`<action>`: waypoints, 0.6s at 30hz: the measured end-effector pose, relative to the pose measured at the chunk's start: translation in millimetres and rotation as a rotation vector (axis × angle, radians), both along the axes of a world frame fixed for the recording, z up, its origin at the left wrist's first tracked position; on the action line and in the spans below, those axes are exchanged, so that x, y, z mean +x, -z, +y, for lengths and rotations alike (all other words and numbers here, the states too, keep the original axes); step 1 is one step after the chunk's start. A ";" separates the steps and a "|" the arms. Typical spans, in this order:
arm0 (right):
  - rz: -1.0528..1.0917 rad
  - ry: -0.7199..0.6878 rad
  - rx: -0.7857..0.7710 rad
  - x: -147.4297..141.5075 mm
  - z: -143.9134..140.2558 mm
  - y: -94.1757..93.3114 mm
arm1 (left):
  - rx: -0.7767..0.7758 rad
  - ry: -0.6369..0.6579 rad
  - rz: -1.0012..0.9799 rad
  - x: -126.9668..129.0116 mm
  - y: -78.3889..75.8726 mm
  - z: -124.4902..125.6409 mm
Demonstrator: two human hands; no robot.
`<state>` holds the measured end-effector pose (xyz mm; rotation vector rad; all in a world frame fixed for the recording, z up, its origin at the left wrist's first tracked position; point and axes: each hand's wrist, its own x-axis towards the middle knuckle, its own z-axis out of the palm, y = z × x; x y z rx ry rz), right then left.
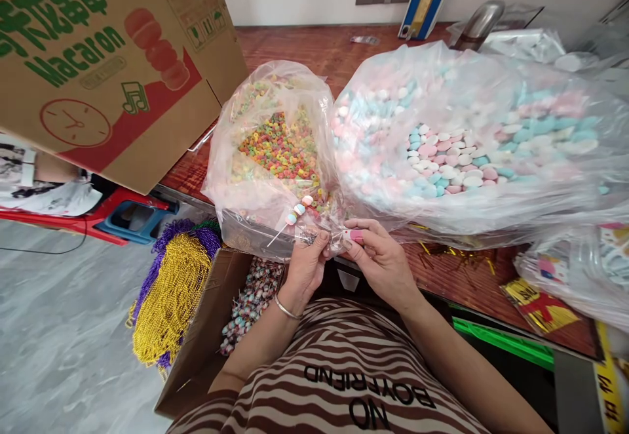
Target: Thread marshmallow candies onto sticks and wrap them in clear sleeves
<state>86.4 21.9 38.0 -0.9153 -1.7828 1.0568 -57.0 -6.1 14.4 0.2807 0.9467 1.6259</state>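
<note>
- Striped shirt [339,368] fills the bottom of the view, closest of all, with both forearms reaching forward from it toward the near edge of the desk [314,50].
- Left hand [305,265], a thin bangle at its wrist, has its thumb and fingers pressed together on the lower end of a thin stick [287,223]; the stick slants up and to the right, with a few pastel candy pieces [299,209] threaded on it.
- Right hand [378,257] pinches a small clear wrapper with a pink piece [354,236] just beside the left fingertips, almost touching them.
- Behind the hands, at the desk's near edge, sits an open bag of multicoloured candy rings [282,152]; to its right a much larger bag of pink, blue and white candy [462,152] spreads toward the right edge.
- Below the desk edge, an open carton [206,329] holds finished candy strings [248,303]; gold and purple bead strands [170,283] hang over its left side.
- Large "Macaron" box [108,60] leans over the far left corner.
- Likely risk: the stick tilts with its upper end free, so the threaded pieces could slide off if the grip loosens.
- Another, as I judge it: the ring bag slumps over the near edge, so a nudge from a wrist could spill it into the carton.
</note>
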 end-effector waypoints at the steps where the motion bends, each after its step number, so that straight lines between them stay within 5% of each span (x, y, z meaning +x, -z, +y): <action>1: -0.026 0.015 0.029 0.8 0.4 -0.9 | 0.013 0.020 0.008 0.3 0.2 -0.5; 7: -0.092 0.085 0.108 2.3 -0.3 -6.1 | 0.048 0.170 0.081 -4.6 5.1 -2.5; 11: -0.044 0.043 0.107 -1.8 -7.0 -13.0 | -0.019 0.182 -0.109 -4.4 16.8 -1.5; 18: -0.046 0.002 0.354 -8.2 -16.8 -30.9 | -0.119 0.205 -0.256 -4.9 23.1 1.5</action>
